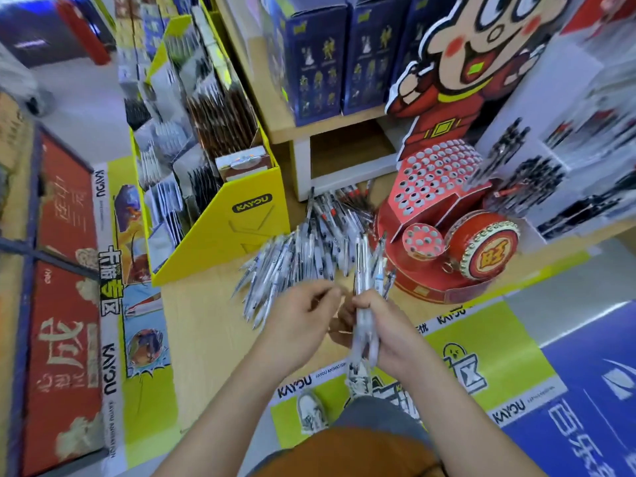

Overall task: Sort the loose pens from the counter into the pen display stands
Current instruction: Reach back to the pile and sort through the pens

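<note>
A big heap of loose white and clear pens [309, 242] lies on the wooden counter [206, 311] between a yellow box and a red stand. My right hand [385, 332] grips a bundle of several pens [366, 280], tips fanning upward. My left hand [303, 318] hovers at the heap's near edge, fingers curled toward the bundle; whether it holds a pen is unclear. The red cardboard pen display stand [433, 177], full of round holes, stands just right of the heap, with a small round holed holder [422, 239] and a red drum [485, 251] at its base.
A yellow KAYOU display box [241, 218] of card packs stands left of the heap. White pen racks with dark pens [537, 180] sit at the right. Blue boxes [330, 53] fill a wooden shelf behind. A cartoon cutout [475, 56] rises above the red stand.
</note>
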Motion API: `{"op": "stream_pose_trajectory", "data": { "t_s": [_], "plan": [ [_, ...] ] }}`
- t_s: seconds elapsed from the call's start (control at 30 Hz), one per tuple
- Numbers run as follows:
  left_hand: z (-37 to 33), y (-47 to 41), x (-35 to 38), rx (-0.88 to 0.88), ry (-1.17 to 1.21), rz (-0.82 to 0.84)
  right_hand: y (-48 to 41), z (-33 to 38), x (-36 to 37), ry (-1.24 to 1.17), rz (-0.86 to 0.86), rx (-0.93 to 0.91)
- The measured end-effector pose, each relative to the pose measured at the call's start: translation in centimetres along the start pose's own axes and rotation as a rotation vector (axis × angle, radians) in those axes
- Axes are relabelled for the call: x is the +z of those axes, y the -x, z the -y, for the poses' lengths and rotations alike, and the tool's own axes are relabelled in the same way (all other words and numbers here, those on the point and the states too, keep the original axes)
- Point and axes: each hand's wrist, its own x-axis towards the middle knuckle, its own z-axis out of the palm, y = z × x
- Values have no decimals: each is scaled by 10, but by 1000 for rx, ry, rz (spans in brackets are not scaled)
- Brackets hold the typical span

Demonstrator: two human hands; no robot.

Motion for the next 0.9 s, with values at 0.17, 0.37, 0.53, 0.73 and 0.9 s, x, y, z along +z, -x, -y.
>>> {"op": "stream_pose_trajectory", "data": {
  "t_s": [0.17, 0.37, 0.53, 0.73, 0.9],
  "plan": [
    [-30, -40, 9, -254, 592, 52, 16, 25, -20, -87, 456, 174],
    [-55, -69, 18, -236, 685, 81, 15, 59, -48, -71, 682, 198],
    [-79, -89, 33, -169, 480, -7, 17, 93, -67, 214, 604, 187],
    [-95, -118, 51, -116, 435, -131, 20, 129, -86, 444, 341, 32],
    [-110, -138, 48, -70, 663, -273, 33, 153, -112, 633, 190, -35]
  ]
}}
